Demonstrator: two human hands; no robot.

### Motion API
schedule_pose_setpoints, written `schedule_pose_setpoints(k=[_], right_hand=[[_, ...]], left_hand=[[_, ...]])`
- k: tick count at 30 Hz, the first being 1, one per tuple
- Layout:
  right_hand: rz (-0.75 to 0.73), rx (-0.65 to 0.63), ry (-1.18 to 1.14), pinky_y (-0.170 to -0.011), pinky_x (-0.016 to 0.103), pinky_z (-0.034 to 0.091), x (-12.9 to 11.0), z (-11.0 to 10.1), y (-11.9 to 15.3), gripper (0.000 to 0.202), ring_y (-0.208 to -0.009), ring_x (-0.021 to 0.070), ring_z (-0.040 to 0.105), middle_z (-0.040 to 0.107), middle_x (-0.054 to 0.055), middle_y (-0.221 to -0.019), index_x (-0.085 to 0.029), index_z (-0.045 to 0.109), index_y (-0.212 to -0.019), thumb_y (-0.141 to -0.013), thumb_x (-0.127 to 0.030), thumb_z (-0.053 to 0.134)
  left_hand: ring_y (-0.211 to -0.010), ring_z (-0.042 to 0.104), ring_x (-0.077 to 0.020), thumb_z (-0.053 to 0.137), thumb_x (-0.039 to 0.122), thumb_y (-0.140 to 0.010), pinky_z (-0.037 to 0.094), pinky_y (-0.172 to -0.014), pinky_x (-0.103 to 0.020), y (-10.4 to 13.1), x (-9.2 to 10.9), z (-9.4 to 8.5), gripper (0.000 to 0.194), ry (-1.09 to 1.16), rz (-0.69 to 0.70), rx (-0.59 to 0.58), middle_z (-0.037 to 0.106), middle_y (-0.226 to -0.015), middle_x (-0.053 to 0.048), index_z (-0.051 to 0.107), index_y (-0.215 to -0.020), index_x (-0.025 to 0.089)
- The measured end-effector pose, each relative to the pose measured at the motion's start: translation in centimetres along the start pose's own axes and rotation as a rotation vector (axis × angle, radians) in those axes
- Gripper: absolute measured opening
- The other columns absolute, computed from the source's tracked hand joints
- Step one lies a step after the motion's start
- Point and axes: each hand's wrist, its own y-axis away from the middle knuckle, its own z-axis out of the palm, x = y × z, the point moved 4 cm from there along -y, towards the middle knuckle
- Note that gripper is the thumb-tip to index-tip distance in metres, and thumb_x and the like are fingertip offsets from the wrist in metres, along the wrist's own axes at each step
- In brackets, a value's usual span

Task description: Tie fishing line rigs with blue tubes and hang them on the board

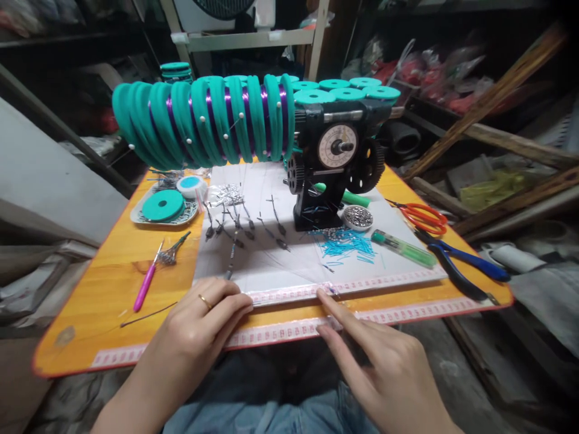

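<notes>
The work was judged to be partway along. Beyond the left hand [203,313], several dark weighted pieces [281,230] with wire or spring stems had been laid out on the white board [271,271], and these looked assembled. Farther beyond the right hand [380,355], many blue sticks [348,244] were left loose in a heap, with a dish of silver beads [357,217] set behind them, so a good deal of stock appeared unused. Nothing could be seen to be completed between the two hands; if a fine line was stretched there, it was too thin to tell.

The upper measuring tape [289,294] was found directly between the fingertips of both hands, laid flat along the board's near edge. It was pale pink, marked with red figures, and looked glossy, as though covered by clear film. A lower measuring tape [275,333] was fixed nearer the body, along the edge of the bench [90,301], and was crossed by both hands.

The left hand was bent, its fingers drawn together at the board's edge; whether anything was gripped could not be told. The right hand was spread, index finger rested on the upper tape, thumb held apart, with nothing seen pinched.
</notes>
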Motion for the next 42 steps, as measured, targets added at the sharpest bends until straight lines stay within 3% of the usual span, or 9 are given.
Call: schedule_pose_setpoints(k=[9, 13, 17, 21, 28, 32, 37, 40, 42], right_hand=[[-0.019, 0.008, 0.015, -0.058, 0.027, 0.056, 0.1, 0.2, 0.0, 0.038, -0.047, 0.0146, 0.062, 0.076, 0.01, -0.085, -0.008, 0.062, -0.13, -0.1, -0.028, 0.049], [-0.012, 0.023, -0.048, -0.063, 0.028, 0.057, -0.2, 0.0, 0.1, 0.038, -0.053, 0.0153, 0.065, 0.076, 0.01, -0.086, -0.009, 0.059, -0.132, -0.098, -0.024, 0.053], [-0.076, 0.157, -0.208, -0.081, 0.023, 0.057, -2.3, -1.1, 0.0, 0.041, -0.082, 0.014, 0.072, 0.075, 0.008, -0.101, -0.015, 0.058, -0.132, -0.091, -0.008, 0.06], [-0.13, 0.165, -0.27, -0.099, 0.021, 0.051, -4.3, -0.8, -0.6, 0.037, -0.114, 0.015, 0.065, 0.069, 0.01, -0.122, -0.015, 0.061, -0.126, -0.09, -0.007, 0.06], [-0.049, 0.22, -0.336, -0.073, 0.019, 0.056, -4.8, 0.3, -1.0, 0.017, -0.075, 0.0113, 0.071, 0.074, 0.002, -0.088, -0.018, 0.065, -0.105, -0.091, -0.01, 0.06], [-0.065, 0.216, -0.329, -0.059, 0.021, 0.052, -5.4, 0.4, -0.7, 0.011, -0.061, 0.0107, 0.067, 0.071, 0.001, -0.078, -0.019, 0.063, -0.099, -0.091, -0.011, 0.06], [-0.081, 0.158, -0.308, -0.054, 0.022, 0.048, -5.7, 0.7, -0.3, 0.012, -0.054, 0.0092, 0.059, 0.066, -0.001, -0.074, -0.019, 0.059, -0.1, -0.091, -0.01, 0.057], [-0.089, 0.118, -0.328, -0.055, 0.02, 0.047, -5.7, 1.0, -0.1, 0.014, -0.056, 0.0088, 0.058, 0.064, -0.002, -0.073, -0.02, 0.058, -0.1, -0.091, -0.01, 0.057], [-0.082, 0.095, -0.341, -0.053, 0.02, 0.046, -5.7, 1.1, 0.0, 0.014, -0.055, 0.0086, 0.057, 0.062, -0.002, -0.073, -0.02, 0.058, -0.099, -0.091, -0.009, 0.057]], left_hand=[[-0.087, 0.056, -0.0162, 0.058, 0.008, -0.093, 0.045, -0.078, -0.03, -0.1, -0.1, -0.1, 0.012, -0.029, 0.01, 0.003, 0.059, -0.094, -0.006, 0.062, -0.101, 0.016], [-0.087, 0.056, -0.0162, 0.06, 0.001, -0.089, 0.047, -0.079, -0.031, -0.1, 0.7, -0.3, 0.02, 0.015, 0.007, 0.118, 0.061, -0.093, -0.005, 0.061, -0.101, 0.017], [-0.097, 0.059, -0.0176, 0.061, -0.005, -0.084, 0.05, -0.086, -0.033, 0.3, 2.1, 0.3, 0.027, 0.153, -0.051, 0.299, 0.061, -0.095, -0.005, 0.062, -0.099, 0.018], [-0.105, 0.057, -0.0204, 0.059, -0.004, -0.084, 0.05, -0.089, -0.037, 1.0, 3.7, 1.2, 0.027, 0.206, -0.119, 0.443, 0.056, -0.098, -0.005, 0.064, -0.096, 0.02], [-0.099, 0.058, -0.0211, 0.061, 0.001, -0.085, 0.053, -0.087, -0.041, 2.0, 4.5, 2.0, 0.023, 0.268, -0.201, 0.558, 0.054, -0.095, -0.004, 0.066, -0.092, 0.023], [-0.082, 0.062, -0.0155, 0.063, 0.004, -0.085, 0.056, -0.07, -0.029, 2.5, 4.3, 2.2, 0.022, 0.342, -0.264, 0.577, 0.056, -0.086, -0.002, 0.07, -0.09, 0.024], [-0.074, 0.071, -0.0155, 0.067, 0.011, -0.085, 0.06, -0.067, -0.024, 3.1, 3.8, 3.8, 0.014, 0.795, -0.495, 0.479, 0.075, -0.083, -0.001, 0.074, -0.083, 0.023], [-0.059, 0.069, -0.0128, 0.072, 0.02, -0.082, 0.059, -0.055, -0.021, 3.5, 3.8, 5.3, 0.003, 1.119, -0.681, 0.466, 0.077, -0.078, -0.001, 0.074, -0.083, 0.022], [-0.055, 0.067, -0.0112, 0.076, 0.023, -0.079, 0.059, -0.054, -0.019, 3.8, 4.0, 6.0, 0.01, 1.218, -0.75, 0.493, 0.076, -0.074, 0.0, 0.074, -0.088, 0.022]])
